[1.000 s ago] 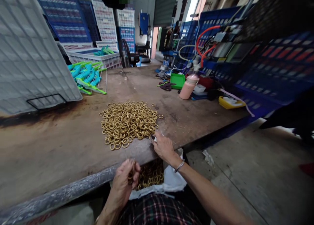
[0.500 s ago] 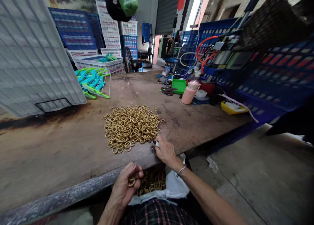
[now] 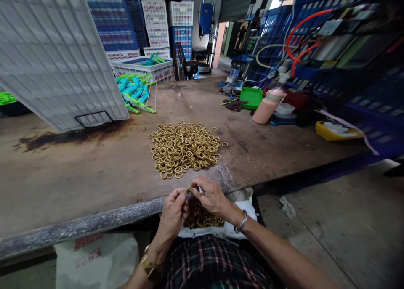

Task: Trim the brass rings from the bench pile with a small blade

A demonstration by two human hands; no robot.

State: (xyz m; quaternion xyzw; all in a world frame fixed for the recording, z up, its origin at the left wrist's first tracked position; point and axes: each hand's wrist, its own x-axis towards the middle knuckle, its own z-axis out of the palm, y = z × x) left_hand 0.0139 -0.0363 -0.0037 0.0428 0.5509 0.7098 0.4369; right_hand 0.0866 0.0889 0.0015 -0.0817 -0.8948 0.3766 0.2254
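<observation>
A pile of brass-coloured rings lies on the brown table near its front edge. My left hand pinches a ring just in front of that edge. Fingers of my right hand meet the same ring from the right, with a small black and white tool in that hand, partly hidden. Below both hands, an open white sack holds many more rings.
At the left stands a tall grey-white ribbed panel beside teal and green plastic parts. Toward the right are a green tray, a pink bottle and a yellow tray. Stacked crates fill the back.
My right hand has come off the table edge, and my left hand has risen to meet it at a ring. The camera view has tilted down and shifted left.
</observation>
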